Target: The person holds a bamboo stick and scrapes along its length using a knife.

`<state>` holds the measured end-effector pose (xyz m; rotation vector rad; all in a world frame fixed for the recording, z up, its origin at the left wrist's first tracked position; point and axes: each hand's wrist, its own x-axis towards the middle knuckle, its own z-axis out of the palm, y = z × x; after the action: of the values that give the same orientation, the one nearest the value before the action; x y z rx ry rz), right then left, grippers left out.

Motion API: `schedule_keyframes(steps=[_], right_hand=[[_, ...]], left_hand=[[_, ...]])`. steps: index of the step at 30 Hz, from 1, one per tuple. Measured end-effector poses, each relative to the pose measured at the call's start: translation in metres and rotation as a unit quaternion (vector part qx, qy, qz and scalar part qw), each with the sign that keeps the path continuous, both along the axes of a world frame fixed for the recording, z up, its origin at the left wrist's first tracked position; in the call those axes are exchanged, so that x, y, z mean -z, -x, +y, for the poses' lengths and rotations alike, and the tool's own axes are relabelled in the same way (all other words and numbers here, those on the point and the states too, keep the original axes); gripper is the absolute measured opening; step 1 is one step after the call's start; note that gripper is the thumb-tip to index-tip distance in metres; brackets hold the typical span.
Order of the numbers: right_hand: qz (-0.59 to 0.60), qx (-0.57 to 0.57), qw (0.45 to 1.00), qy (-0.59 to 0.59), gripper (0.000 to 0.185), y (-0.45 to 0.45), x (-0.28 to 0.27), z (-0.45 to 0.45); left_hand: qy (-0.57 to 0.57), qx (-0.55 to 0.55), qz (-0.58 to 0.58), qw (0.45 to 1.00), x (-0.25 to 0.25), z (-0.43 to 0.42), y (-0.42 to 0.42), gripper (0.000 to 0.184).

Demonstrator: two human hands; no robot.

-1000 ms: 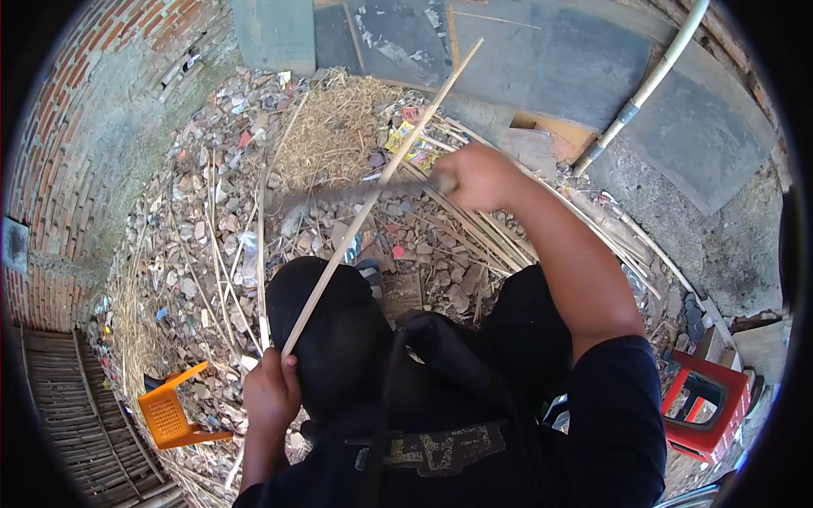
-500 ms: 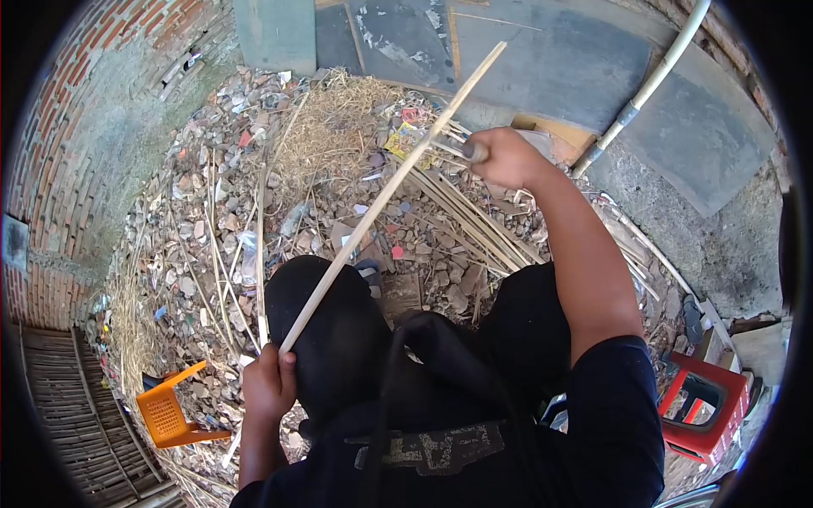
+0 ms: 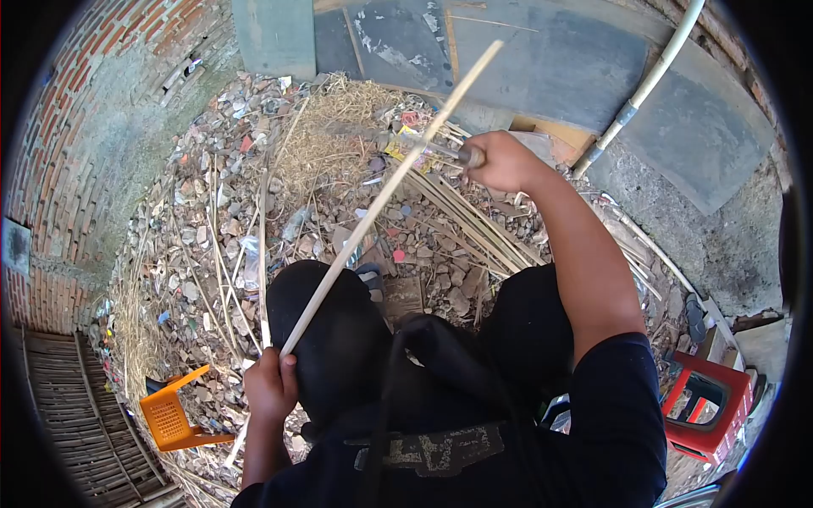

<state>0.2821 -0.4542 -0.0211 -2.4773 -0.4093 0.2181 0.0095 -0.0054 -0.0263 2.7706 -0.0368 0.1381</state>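
My left hand (image 3: 269,385) is closed around the lower end of a long pale bamboo strip (image 3: 373,212), beside my left knee. From there the strip slants up and away to the right, its far end free in the air. In my right hand (image 3: 501,162), fingers wrapped round it, is the handle of a knife (image 3: 453,152). Its blade points left and meets or crosses the strip's upper part; motion blurs the blade's far portion, so its tip is unclear. Below the right hand, a bundle of bamboo strips (image 3: 478,222) lies on the rubble.
Stony rubble and litter (image 3: 190,271) cover the ground, with dry shavings (image 3: 339,110) farther off. An orange plastic chair (image 3: 169,421) is at lower left, a red stool (image 3: 720,406) at lower right. A brick wall (image 3: 76,152) rises left; a pole (image 3: 648,93) leans at upper right.
The knife's blade now shows as a blur farther left past the strip. My right hand has shifted only slightly, and the left hand keeps its grip. The view has moved a little.
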Motion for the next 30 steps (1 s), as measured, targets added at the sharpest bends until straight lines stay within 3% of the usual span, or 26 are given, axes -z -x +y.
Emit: schedule_keyframes(steps=[3,13,14,17,18,27,28,30], right_hand=[[-0.037,0.111,0.993,-0.021,0.030,-0.011,0.027,-0.003],[-0.113,-0.051,0.984,0.128,0.017,0.027,-0.025,0.027],[-0.047,-0.023,0.995,0.079,0.024,0.016,-0.021,0.020],[-0.050,0.133,0.990,-0.014,0.031,-0.013,0.021,-0.006],[-0.041,0.134,0.990,0.017,0.036,-0.009,0.013,-0.008],[-0.096,-0.066,0.986,0.123,0.028,0.030,-0.030,0.024],[-0.036,-0.046,0.994,0.095,0.029,0.009,-0.007,0.015],[-0.030,0.055,0.998,0.027,0.033,-0.013,0.025,-0.004]], left_hand=[[-0.055,-0.011,-0.012,0.998,-0.008,-0.008,0.004,0.033],[-0.042,0.015,-0.015,0.999,-0.007,-0.005,-0.001,0.035],[-0.033,0.006,-0.026,0.999,-0.004,-0.004,0.000,0.035],[-0.058,0.001,-0.043,0.997,-0.007,-0.005,0.002,0.035],[-0.063,-0.003,-0.034,0.997,-0.012,-0.008,0.002,0.034],[-0.069,0.017,-0.002,0.997,-0.008,-0.002,-0.002,0.033],[-0.067,0.007,0.001,0.998,-0.007,-0.001,0.001,0.033],[-0.060,-0.010,0.001,0.998,-0.007,-0.003,0.001,0.033]])
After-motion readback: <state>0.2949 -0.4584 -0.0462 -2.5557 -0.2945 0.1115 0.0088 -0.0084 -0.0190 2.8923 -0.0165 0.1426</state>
